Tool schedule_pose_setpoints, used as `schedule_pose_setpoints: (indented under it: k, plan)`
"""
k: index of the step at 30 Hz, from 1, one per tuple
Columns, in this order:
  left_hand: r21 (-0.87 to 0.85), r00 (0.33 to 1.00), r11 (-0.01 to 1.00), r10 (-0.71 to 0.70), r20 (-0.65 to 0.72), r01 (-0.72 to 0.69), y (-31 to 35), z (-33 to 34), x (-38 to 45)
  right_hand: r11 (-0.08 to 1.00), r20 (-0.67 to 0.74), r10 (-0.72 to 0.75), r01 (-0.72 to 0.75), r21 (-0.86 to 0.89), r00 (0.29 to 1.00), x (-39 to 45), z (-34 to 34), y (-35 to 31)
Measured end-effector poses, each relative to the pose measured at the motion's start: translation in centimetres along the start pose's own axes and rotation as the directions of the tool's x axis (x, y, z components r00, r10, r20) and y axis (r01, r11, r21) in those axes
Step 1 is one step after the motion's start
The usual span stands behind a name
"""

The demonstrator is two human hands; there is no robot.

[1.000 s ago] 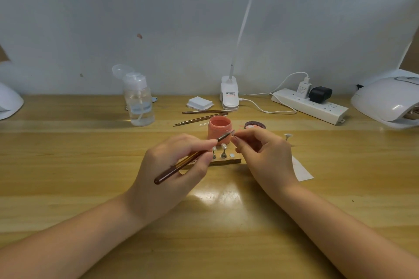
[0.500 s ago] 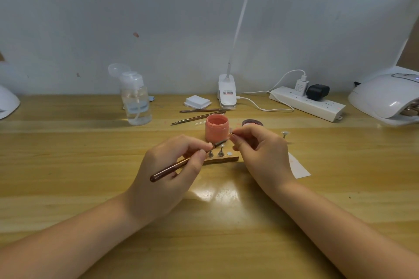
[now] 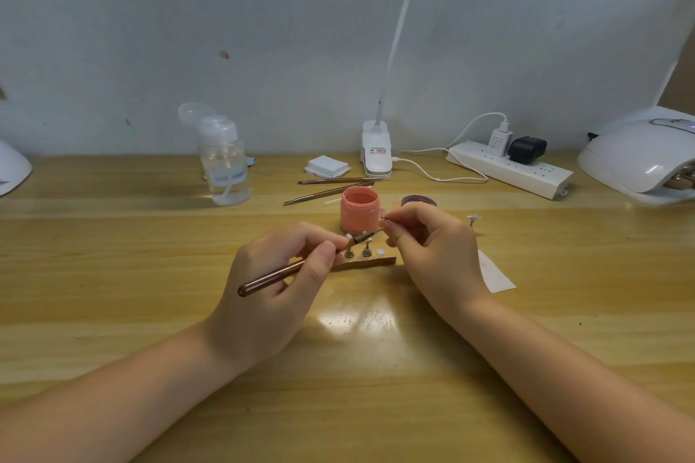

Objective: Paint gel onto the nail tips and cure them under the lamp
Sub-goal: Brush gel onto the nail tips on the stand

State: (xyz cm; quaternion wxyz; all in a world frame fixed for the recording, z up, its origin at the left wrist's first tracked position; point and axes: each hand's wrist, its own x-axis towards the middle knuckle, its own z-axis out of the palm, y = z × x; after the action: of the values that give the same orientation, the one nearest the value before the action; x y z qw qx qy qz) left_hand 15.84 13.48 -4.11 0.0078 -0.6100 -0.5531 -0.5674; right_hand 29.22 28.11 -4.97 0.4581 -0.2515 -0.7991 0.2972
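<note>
My left hand [image 3: 278, 274] grips a brown gel brush [image 3: 270, 276], its bristle end pointing right toward my right hand [image 3: 432, 248]. That hand pinches a small nail tip on a stand [image 3: 386, 222] between thumb and fingers, just in front of an open pink gel pot [image 3: 359, 214]. A wooden holder [image 3: 370, 260] between my hands carries two more small metal stands with tips [image 3: 366, 249]. The white curing lamp [image 3: 643, 158] sits at the far right of the table.
The pot's dark lid [image 3: 418, 201] lies behind my right hand, a lone tip stand [image 3: 472, 219] to its right. Two spare brushes [image 3: 331, 186], a pad stack [image 3: 326, 166], a pump bottle [image 3: 224, 162], a clip lamp [image 3: 377, 156], a power strip [image 3: 507, 169] and white paper [image 3: 494, 274] are around.
The brush tip has dropped from the nail tip in my right hand to just above the stands on the holder. The view has tilted slightly.
</note>
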Motion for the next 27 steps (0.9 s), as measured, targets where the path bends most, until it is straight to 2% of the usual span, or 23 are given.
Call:
schedule_pose_setpoints:
  k: [4,9,14,19,27]
  plan:
    - [0.009,0.999,0.999,0.038,-0.019,-0.038,0.29,0.09,0.23,1.000,0.008,-0.014,0.014,-0.008,1.000,-0.03,0.01,-0.09]
    - [-0.002,1.000,1.000,-0.018,-0.003,0.018,0.08,0.23,0.07,1.000,0.003,0.005,-0.005,0.002,1.000,-0.02,-0.02,-0.02]
    - [-0.015,0.999,1.000,0.002,-0.032,-0.002,0.13,0.20,0.16,1.000,0.012,-0.004,0.004,0.005,1.000,-0.02,0.00,-0.06]
    - [-0.041,0.999,0.998,-0.039,0.020,0.040,0.11,0.37,0.02,1.000,0.001,-0.020,0.020,-0.005,1.000,-0.07,0.00,-0.08]
    - [-0.040,0.999,0.998,-0.050,-0.016,0.050,0.12,0.40,0.10,0.999,-0.004,-0.032,0.032,-0.023,0.999,-0.06,0.00,-0.14]
